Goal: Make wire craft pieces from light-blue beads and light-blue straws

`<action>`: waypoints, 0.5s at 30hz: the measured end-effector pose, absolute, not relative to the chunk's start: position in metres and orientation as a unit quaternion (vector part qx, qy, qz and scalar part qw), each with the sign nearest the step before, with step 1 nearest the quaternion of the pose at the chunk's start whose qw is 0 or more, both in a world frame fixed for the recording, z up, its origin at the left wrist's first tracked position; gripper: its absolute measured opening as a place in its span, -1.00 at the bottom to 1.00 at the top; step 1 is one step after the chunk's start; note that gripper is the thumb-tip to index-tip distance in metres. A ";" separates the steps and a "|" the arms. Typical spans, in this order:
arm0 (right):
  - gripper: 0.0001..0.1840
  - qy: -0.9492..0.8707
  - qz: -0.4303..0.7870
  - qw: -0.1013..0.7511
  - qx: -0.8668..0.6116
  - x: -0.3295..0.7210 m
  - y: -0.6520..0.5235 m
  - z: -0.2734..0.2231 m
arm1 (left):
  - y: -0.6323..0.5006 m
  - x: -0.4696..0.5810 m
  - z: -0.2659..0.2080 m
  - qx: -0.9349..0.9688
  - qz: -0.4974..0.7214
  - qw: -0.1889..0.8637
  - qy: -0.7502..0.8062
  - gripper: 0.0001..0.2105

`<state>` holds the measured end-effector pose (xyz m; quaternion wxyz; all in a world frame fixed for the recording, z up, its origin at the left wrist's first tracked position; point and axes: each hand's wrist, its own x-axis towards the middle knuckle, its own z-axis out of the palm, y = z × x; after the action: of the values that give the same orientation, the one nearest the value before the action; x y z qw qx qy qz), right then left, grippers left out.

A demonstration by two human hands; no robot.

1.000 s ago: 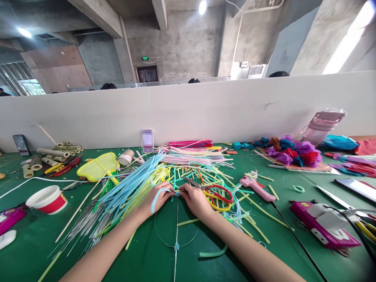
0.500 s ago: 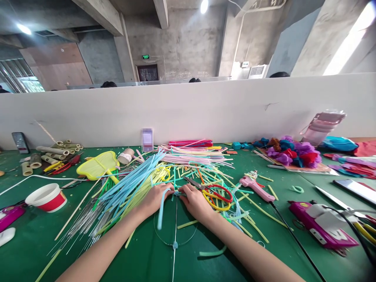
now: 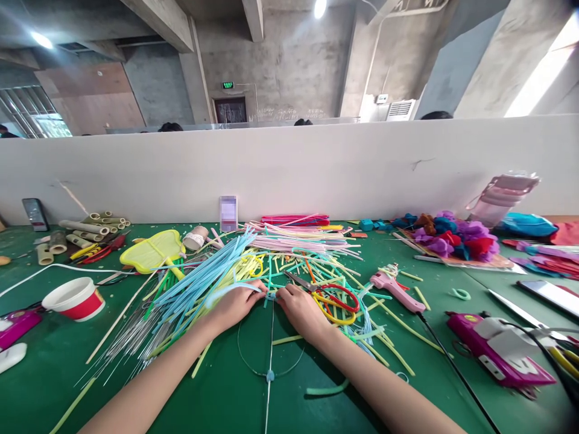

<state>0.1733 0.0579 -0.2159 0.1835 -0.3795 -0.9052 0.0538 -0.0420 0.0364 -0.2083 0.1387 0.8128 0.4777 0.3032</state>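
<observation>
A green worktop [image 3: 203, 404] spreads out in front of the person, with a white partition [image 3: 289, 175] standing along its far edge. Left of the worktop's middle, a long bundle of blue strips [image 3: 205, 268] slants toward the near left corner, ending in bare wires. A thin wire frame [image 3: 271, 352], a straight stem with a curved wire across it, runs from the centre toward the near edge. Toward the right edge sits a purple power strip [image 3: 527, 378].

The left hand [image 3: 242, 301] and right hand [image 3: 298, 307] meet at the frame's upper end, thumbs and fingers closed; exactly what the right fingertips pinch is hidden. Just right of them lie scissors [image 3: 313, 289] with red and yellow handles. A red-and-white paper cup [image 3: 85, 307] stands near the left edge. A pink glue gun [image 3: 398, 290] lies beyond the scissors. Gripped by the left hand, a pale blue strip [image 3: 226, 290] trails leftward along that hand. Smallest, a blue knot [image 3: 270, 375] joins stem and curve.
</observation>
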 end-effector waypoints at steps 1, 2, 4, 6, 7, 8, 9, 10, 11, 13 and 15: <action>-0.75 -0.906 0.051 0.180 -0.380 0.173 0.059 -0.216 | 0.036 -0.041 -0.209 0.812 0.302 0.141 0.480 -0.82; -0.77 -0.906 0.050 0.177 -0.380 0.172 0.060 -0.217 | 0.036 -0.040 -0.209 0.810 0.301 0.142 0.482 -0.81; -0.80 -0.907 0.051 0.177 -0.378 0.172 0.061 -0.217 | 0.037 -0.038 -0.211 0.807 0.301 0.142 0.488 -0.80; -0.81 -0.906 0.057 0.185 -0.375 0.173 0.061 -0.217 | 0.038 -0.036 -0.213 0.803 0.304 0.141 0.493 -0.79; -0.82 -0.905 0.062 0.191 -0.374 0.174 0.061 -0.217 | 0.039 -0.036 -0.214 0.802 0.306 0.141 0.494 -0.79; -0.82 -0.903 0.068 0.198 -0.374 0.175 0.061 -0.217 | 0.040 -0.036 -0.215 0.802 0.308 0.141 0.493 -0.80; -0.82 -0.902 0.074 0.205 -0.374 0.175 0.061 -0.217 | 0.040 -0.036 -0.215 0.802 0.309 0.140 0.492 -0.81; -0.82 -0.899 0.080 0.211 -0.374 0.176 0.061 -0.217 | 0.041 -0.036 -0.216 0.803 0.308 0.139 0.491 -0.82; -0.82 -0.897 0.086 0.217 -0.374 0.176 0.061 -0.217 | 0.041 -0.036 -0.216 0.804 0.307 0.137 0.491 -0.82; -0.81 -0.893 0.095 0.229 -0.376 0.176 0.062 -0.218 | 0.041 -0.036 -0.215 0.804 0.304 0.132 0.494 -0.82; -0.81 -0.888 0.100 0.241 -0.379 0.176 0.063 -0.219 | 0.040 -0.036 -0.214 0.803 0.302 0.125 0.499 -0.83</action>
<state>0.1759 0.0627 -0.2192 0.2414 -0.3794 -0.8875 0.1004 -0.0360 0.0400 -0.2144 0.1255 0.8026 0.4990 0.3017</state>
